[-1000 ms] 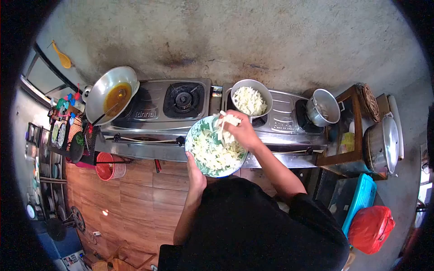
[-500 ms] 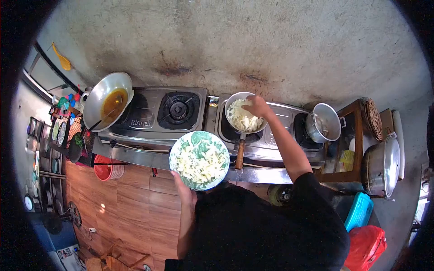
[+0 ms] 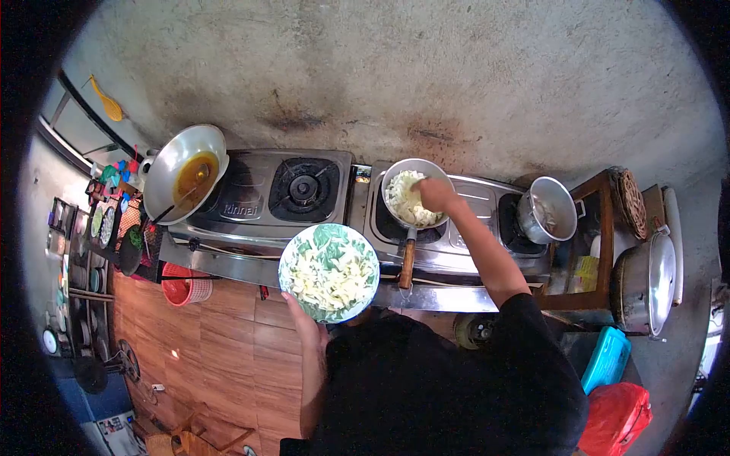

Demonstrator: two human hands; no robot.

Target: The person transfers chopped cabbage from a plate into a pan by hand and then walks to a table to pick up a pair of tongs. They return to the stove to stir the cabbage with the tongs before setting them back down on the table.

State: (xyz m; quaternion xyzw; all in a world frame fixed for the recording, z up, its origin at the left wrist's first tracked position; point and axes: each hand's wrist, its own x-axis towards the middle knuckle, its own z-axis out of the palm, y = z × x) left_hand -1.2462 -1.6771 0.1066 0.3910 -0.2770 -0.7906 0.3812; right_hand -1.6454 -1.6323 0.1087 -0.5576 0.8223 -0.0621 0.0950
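- Two bare hands show; the left hand (image 3: 304,323) holds a green-and-white bowl (image 3: 327,237) at its near left rim, its other fingers hidden beneath.
- Pale chopped pieces (image 3: 327,280) fill much of the bowl, which is held up by the front edge of the left stove (image 3: 245,188), near that stove's right corner.
- The right hand (image 3: 436,195) is over the right side of a small pan (image 3: 415,165), fingers bent and tips hidden; whether it grips anything, I cannot tell.
- More pale pieces (image 3: 403,190) lie inside the pan, which stands at the left end of the right stove (image 3: 475,196), its wooden handle (image 3: 407,264) pointing out across the front edge.
- A silver pot (image 3: 551,191) stands at the right end of the same stove.
- At the left edge of the left stove sits a large wok (image 3: 162,171) with brown liquid (image 3: 192,178) in it.
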